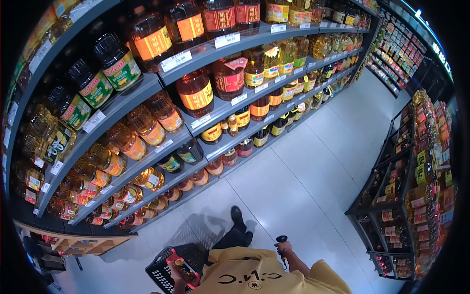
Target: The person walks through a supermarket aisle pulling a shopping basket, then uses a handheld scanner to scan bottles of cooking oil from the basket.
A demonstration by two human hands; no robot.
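Note:
My left hand is closed on a red-framed object at the bottom left. Whether that is the handle of the black basket or a separate item is hard to tell. The basket, with a perforated side, hangs or stands beside my left leg. Right of my yellow shirt, my right hand grips a black handheld device with a rounded top, and a thin dark cord hangs below it. Both hands are well away from the shelves of bottles.
Long curved grey shelves hold rows of oil and sauce bottles on the left and ahead. A black rack packed with bottles stands on the right. Between them runs a pale tiled floor. A wooden-edged stand is at the lower left.

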